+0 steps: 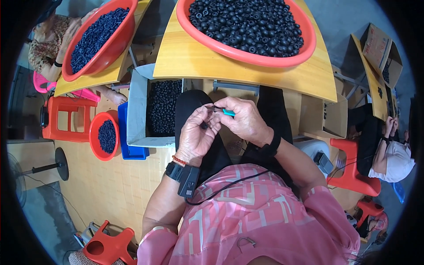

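- Hands met over the lap, just below the near edge of the table (247,73); the left hand (196,137) was curled, its fingertips pinching a small black rubber ring (204,126), and the right hand (245,121) was closed round a thin tool with a teal handle (228,113).
- Tool tip pointed left toward the ring, close to it; whether it touched was too small to tell.
- Steadiness looked best served by keeping both wrists near the thighs, so the ring and the tip lined up without wobble.
- Grip on the ring should have stayed light at its rim, I judged, leaving the hole free for the tip.
- Supply sat within reach: a large red basin (304,48) of black rings on the table, and a cardboard box (137,110) of more black pieces on the floor to the left.
- Risk, as I saw it, was a dropped ring rolling off the dark trousers.
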Available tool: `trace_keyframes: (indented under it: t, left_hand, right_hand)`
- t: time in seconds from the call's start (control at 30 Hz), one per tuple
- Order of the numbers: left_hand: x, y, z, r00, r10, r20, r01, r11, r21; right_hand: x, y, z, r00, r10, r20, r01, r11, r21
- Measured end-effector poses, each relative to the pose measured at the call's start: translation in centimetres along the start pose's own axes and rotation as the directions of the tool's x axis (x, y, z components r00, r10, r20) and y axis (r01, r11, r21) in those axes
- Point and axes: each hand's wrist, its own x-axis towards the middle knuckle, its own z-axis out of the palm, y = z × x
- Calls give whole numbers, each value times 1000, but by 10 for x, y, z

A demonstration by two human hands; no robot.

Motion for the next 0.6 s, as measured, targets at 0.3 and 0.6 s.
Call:
trace_keyframes:
  t: [0.3, 0.6]
  left_hand:
    - [0, -3, 0, 995, -20, 93, 14, 998, 60]
    - [-1, -2, -2, 992, -22, 124, 13, 997, 79]
  right_hand:
    - [-5, -3, 5, 963, 263, 58, -258, 839, 480]
    - [1, 1, -8, 979, 195, 61, -204, 923, 327]
